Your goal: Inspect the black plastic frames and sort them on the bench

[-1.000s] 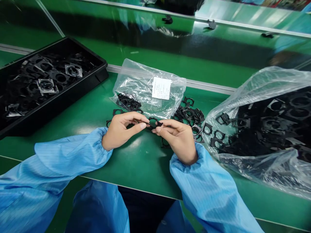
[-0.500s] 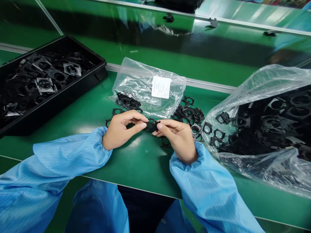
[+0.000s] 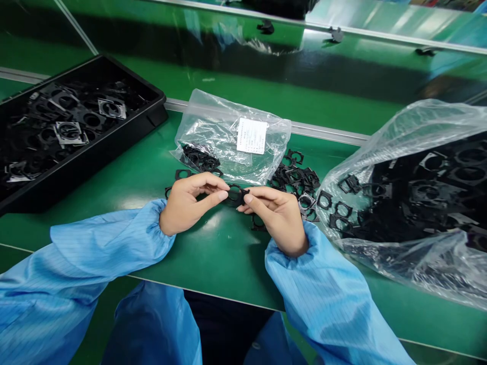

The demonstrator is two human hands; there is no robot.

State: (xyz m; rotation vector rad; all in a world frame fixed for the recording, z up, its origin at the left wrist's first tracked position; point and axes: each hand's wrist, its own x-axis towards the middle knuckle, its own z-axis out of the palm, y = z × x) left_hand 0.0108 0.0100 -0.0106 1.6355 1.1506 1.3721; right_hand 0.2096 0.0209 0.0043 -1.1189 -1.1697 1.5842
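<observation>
Between my two hands is a small black plastic frame [image 3: 235, 204] with a round hole, held just above the green table [image 3: 213, 258]. My left hand [image 3: 192, 200] pinches its left edge between thumb and fingertips. On the opposite edge, the thumb and fingers of my right hand [image 3: 276, 215] are closed; they partly cover that side. A heap of similar black frames [image 3: 294, 177] lies beyond my right hand. A few more loose frames [image 3: 183, 174] are behind my left hand, some partly hidden by it.
A black tray [image 3: 125, 132] full of black frames, a few with silvery faces, stands at the left. Behind my hands lies a clear plastic bag [image 3: 213, 121] with a white label [image 3: 251, 136]. A large open plastic bag [image 3: 411, 119] of black frames is at the right.
The frame between my hands has tipped slightly, so its round hole shows more plainly. My hands have stayed nearly in place, both still gripping it.
</observation>
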